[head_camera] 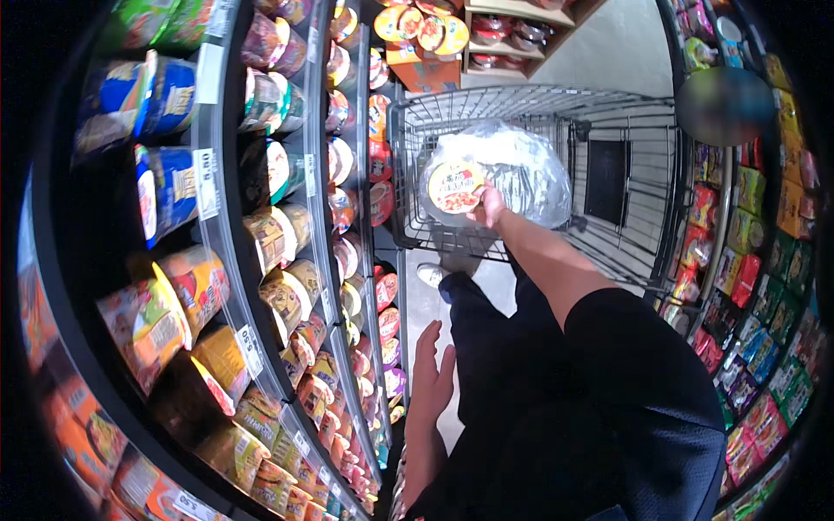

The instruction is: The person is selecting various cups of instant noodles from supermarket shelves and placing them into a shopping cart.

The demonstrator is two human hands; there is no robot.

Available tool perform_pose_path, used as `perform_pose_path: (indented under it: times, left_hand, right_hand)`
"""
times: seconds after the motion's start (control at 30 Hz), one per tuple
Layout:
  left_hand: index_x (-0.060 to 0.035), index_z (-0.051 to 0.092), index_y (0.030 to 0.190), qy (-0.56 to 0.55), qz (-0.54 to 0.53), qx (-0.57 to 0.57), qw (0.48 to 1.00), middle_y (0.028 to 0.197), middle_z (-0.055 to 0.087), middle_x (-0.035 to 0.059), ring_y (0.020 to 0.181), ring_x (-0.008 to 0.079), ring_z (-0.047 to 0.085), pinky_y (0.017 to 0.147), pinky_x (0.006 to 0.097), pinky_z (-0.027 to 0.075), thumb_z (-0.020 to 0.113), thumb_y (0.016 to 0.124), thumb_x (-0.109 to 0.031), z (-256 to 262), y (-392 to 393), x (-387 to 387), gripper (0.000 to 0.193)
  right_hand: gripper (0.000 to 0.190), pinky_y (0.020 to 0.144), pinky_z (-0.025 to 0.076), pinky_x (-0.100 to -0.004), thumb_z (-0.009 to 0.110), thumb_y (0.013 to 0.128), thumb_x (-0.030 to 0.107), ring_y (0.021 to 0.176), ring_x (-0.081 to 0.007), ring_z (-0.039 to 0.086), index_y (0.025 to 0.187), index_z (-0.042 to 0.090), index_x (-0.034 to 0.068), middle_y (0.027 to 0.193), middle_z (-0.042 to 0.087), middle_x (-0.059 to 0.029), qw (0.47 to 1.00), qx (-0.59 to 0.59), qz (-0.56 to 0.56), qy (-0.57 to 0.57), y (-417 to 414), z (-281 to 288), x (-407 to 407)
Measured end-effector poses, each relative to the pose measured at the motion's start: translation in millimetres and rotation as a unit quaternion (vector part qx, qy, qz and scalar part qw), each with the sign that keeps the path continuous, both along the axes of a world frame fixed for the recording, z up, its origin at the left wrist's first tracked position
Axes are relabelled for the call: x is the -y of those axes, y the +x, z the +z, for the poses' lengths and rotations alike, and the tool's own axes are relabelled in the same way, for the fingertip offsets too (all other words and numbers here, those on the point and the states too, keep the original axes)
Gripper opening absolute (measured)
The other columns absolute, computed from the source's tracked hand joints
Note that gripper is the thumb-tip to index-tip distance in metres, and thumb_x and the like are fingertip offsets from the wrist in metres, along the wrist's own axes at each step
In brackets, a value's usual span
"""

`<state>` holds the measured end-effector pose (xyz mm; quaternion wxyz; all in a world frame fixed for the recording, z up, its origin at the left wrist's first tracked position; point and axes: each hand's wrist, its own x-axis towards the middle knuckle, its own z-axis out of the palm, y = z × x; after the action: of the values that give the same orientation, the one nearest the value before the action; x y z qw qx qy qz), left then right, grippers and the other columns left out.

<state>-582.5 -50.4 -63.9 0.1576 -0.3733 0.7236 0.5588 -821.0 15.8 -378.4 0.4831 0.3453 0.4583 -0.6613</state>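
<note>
My right hand (490,204) grips the edge of a round instant noodle cup (456,187) with a yellow-rimmed lid facing up. The cup is over a wire shopping cart (449,245), in front of a large clear plastic bag (521,166); whether it touches the bag I cannot tell. Inside the bag are pale, shiny contents that I cannot make out. My left hand (433,374) hangs beside the shelves with nothing in it, its thumb apart from the fingers.
Shelves (225,260) of instant noodle cups and bowls rise close on my left, with price tags along their edges. More packaged goods (749,280) line the right side. A wooden display stand (515,39) and an orange carton (423,68) stand past the cart. A blurred oval covers part of the right side.
</note>
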Motion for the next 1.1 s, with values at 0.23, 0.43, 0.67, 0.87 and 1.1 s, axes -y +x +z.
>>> perform_pose_path:
  times: [0.23, 0.43, 0.67, 0.87, 1.1]
  left_hand:
    - [-0.0021, 0.039, 0.136, 0.024, -0.017, 0.038, 0.999, 0.136, 0.045, 0.0189, 0.123, 0.0321, 0.047, 0.102, 0.0392, 0.038, 0.052, 0.095, -0.019, -13.6, -7.6, -7.4, 0.047]
    - [0.001, 0.04, 0.134, -0.036, -0.055, 0.023, 0.998, 0.133, 0.047, 0.0212, 0.121, 0.0343, 0.048, 0.102, 0.0388, 0.038, 0.055, 0.093, -0.02, -16.2, -16.6, -12.7, 0.048]
    - [-0.0061, 0.044, 0.134, -0.084, -0.017, -0.007, 0.996, 0.129, 0.051, 0.0156, 0.117, 0.0274, 0.052, 0.098, 0.0389, 0.041, 0.06, 0.091, -0.021, -2.7, 9.4, -14.0, 0.048]
    - [-0.0041, 0.05, 0.129, -0.105, -0.035, -0.081, 0.991, 0.131, 0.05, 0.0182, 0.122, 0.0338, 0.047, 0.103, 0.0367, 0.038, 0.05, 0.095, -0.016, 18.2, 13.6, -11.5, 0.036]
    - [-0.0016, 0.057, 0.122, -0.2, 0.067, -0.158, 0.965, 0.12, 0.059, 0.0153, 0.106, 0.024, 0.059, 0.087, 0.0331, 0.045, 0.037, 0.101, -0.023, 44.8, 78.0, 71.0, 0.036]
  right_hand:
    - [0.048, 0.073, 0.051, -0.049, 0.045, 0.077, 0.004, 0.091, -0.0296, 0.063, 0.123, 0.043, 0.015, 0.104, 0.061, -0.0112, 0.996, 0.048, -0.07, -0.019, 18.8, -48.5, -18.7]
    - [0.013, 0.068, 0.047, -0.0375, 0.051, 0.083, 0.007, 0.076, -0.0191, 0.055, 0.095, 0.056, 0.006, 0.086, 0.058, -0.0057, 0.976, 0.005, 0.14, 0.167, 16.3, -38.8, -33.3]
    - [0.035, 0.046, 0.04, -0.0306, 0.059, 0.081, 0.008, 0.052, -0.0147, 0.047, 0.114, 0.053, -0.002, 0.064, 0.051, -0.0047, 0.937, -0.139, 0.269, 0.175, 25.1, -22.4, -63.0]
    - [0.026, 0.043, 0.038, -0.0268, 0.063, 0.084, 0.009, 0.047, -0.0122, 0.05, 0.106, 0.057, -0.002, 0.062, 0.056, -0.0063, 0.921, -0.202, 0.302, 0.141, -18.0, 29.8, -135.2]
    - [0.018, 0.052, 0.041, -0.0258, 0.051, 0.093, 0.021, 0.052, -0.0105, 0.047, 0.085, 0.06, 0.008, 0.06, 0.05, 0.0005, 0.925, -0.34, 0.158, 0.054, 11.7, 122.0, -40.8]
